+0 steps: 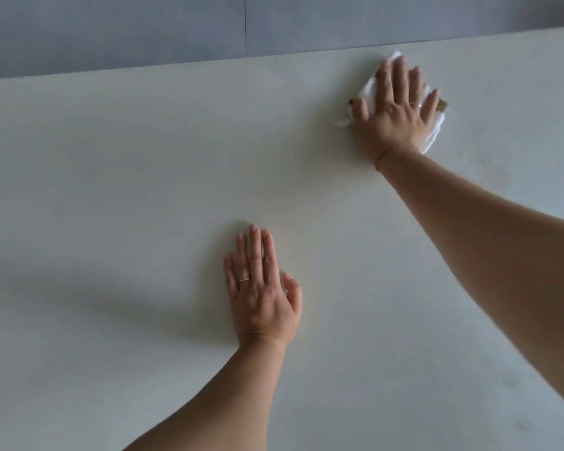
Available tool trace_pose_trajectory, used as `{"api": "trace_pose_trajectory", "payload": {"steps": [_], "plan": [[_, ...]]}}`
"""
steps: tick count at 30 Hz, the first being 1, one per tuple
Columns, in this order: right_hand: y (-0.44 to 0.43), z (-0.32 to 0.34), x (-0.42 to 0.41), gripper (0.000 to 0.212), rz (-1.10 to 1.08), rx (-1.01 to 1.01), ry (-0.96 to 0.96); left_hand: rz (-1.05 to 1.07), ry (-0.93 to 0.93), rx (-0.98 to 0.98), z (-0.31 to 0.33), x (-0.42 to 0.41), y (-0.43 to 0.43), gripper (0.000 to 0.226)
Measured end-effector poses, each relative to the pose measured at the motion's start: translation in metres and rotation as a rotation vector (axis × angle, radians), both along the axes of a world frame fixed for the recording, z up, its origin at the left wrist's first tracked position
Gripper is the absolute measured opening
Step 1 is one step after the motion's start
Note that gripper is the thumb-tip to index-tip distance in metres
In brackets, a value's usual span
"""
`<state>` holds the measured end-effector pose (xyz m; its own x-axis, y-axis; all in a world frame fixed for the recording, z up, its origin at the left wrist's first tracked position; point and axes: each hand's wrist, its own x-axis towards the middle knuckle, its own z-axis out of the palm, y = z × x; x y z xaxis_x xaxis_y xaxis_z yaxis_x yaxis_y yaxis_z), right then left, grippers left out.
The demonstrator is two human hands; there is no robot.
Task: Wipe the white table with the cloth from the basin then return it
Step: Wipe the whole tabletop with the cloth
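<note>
The white table (127, 190) fills most of the head view. Near its far edge at the upper right lies a folded white cloth (434, 135). My right hand (396, 113) presses flat on top of the cloth with fingers spread, covering most of it. My left hand (262, 288) rests flat on the bare table near the middle, palm down, fingers together, holding nothing. The basin is out of view.
Beyond the table's far edge (274, 56) is a grey floor or wall with a thin vertical seam (245, 27). My arms cast a soft shadow (111, 307) across the left of the table.
</note>
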<state>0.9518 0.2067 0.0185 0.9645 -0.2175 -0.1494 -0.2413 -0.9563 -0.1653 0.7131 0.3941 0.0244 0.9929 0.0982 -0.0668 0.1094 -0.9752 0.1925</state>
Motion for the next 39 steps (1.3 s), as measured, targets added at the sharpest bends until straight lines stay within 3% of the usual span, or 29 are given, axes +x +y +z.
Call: {"api": "trace_pose_trajectory", "payload": {"steps": [3, 6, 10, 12, 14, 18, 21, 24, 30, 34, 39], "plan": [[0.049, 0.002, 0.006, 0.069, -0.157, 0.055, 0.012, 0.004, 0.019, 0.0, 0.002, 0.0, 0.0, 0.067], [0.089, 0.004, -0.003, 0.069, 0.226, 0.036, 0.022, 0.005, 0.031, 0.003, 0.003, 0.0, -0.001, 0.067], [0.05, 0.008, 0.019, 0.07, 0.561, -0.029, 0.02, -0.003, 0.042, 0.008, 0.001, 0.0, 0.0, 0.068], [0.014, 0.005, 0.037, 0.072, 0.44, -0.017, 0.002, -0.005, 0.033, 0.009, 0.0, 0.0, 0.001, 0.068], [-0.012, 0.003, 0.05, 0.073, 0.183, 0.007, 0.005, -0.008, 0.033, 0.009, 0.0, 0.001, 0.002, 0.068], [0.022, 0.007, 0.038, 0.07, -0.07, 0.016, 0.002, -0.012, 0.056, 0.016, 0.001, 0.0, 0.001, 0.068], [0.056, 0.004, 0.001, 0.068, 0.269, 0.021, 0.003, 0.003, 0.05, 0.015, 0.002, 0.001, 0.001, 0.068], [0.026, 0.008, 0.003, 0.069, 0.545, -0.003, 0.021, 0.001, 0.049, 0.016, 0.003, 0.002, 0.0, 0.068], [-0.08, 0.005, 0.035, 0.072, 0.102, -0.008, 0.011, -0.01, 0.014, 0.024, -0.002, 0.001, 0.001, 0.066], [-0.038, 0.008, 0.036, 0.069, -0.176, 0.029, 0.029, -0.014, 0.015, 0.035, -0.002, 0.001, 0.0, 0.066], [0.002, 0.006, 0.006, 0.069, 0.344, 0.037, 0.026, -0.014, -0.005, 0.057, -0.002, 0.002, -0.001, 0.065]]}}
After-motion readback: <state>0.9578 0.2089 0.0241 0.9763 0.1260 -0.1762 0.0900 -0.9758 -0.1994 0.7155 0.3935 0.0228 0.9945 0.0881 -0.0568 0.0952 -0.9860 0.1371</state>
